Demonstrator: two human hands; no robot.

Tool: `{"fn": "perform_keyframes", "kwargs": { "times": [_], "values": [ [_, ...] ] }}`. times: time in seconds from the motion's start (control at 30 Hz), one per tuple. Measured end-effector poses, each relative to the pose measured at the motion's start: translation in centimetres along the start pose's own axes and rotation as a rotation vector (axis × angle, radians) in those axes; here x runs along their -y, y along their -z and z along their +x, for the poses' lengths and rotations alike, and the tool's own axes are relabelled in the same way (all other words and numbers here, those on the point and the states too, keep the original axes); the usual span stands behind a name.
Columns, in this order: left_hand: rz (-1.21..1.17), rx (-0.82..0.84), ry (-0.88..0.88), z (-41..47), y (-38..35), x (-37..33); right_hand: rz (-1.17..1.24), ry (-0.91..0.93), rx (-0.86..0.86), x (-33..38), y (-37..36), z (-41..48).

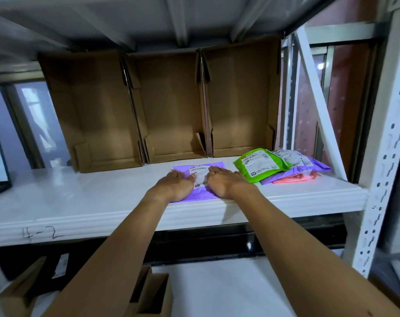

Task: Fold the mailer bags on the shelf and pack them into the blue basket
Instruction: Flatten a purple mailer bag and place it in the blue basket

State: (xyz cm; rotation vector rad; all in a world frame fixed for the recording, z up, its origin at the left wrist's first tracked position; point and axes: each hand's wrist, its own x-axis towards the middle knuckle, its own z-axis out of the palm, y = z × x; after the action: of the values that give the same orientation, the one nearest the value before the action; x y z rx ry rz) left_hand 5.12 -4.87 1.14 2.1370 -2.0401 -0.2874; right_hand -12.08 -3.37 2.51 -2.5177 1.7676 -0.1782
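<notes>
Pressing on the purple mailer bag (203, 194) with both hands, the person seems to be at the flattening or first fold of this bag. The bag lies flat near the front edge of the white shelf (80, 197), with its white label (200, 177) facing up. The left hand (175, 184) rests on the left part of the bag and the right hand (224, 183) on the right part, with the label between them. The fingers of both hands are stretched out and relaxed; they grasp nothing and only touch the bag's surface. To the right of this bag, a little apart from it, waits a small pile: a green bag (258, 165) on top, with another purple bag (317, 164) and a pink bag (292, 178) under it. Behind the bag three open cardboard boxes (171, 106) stand side by side. The blue basket is not in view, so I cannot tell where it stands relative to the bag. I judge the task to be in an early stage, because the pile looks unfolded. The next move probably calls for taking one edge of the bag, bringing it over the label and pressing the crease, because thin plastic slides and springs open easily.
</notes>
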Motion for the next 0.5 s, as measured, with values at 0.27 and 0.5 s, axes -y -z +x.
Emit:
{"fn": "perform_keyframes", "kwargs": {
  "times": [0.27,0.5],
  "values": [
    [-0.034,-0.021,0.051,0.0,0.6,2.9,0.008,0.008,-0.006,-0.2,0.0,-0.1],
    [-0.296,-0.139,0.049,-0.7,0.9,2.7,0.104,-0.028,-0.024,0.2,0.3,-0.7]
  ]
}}
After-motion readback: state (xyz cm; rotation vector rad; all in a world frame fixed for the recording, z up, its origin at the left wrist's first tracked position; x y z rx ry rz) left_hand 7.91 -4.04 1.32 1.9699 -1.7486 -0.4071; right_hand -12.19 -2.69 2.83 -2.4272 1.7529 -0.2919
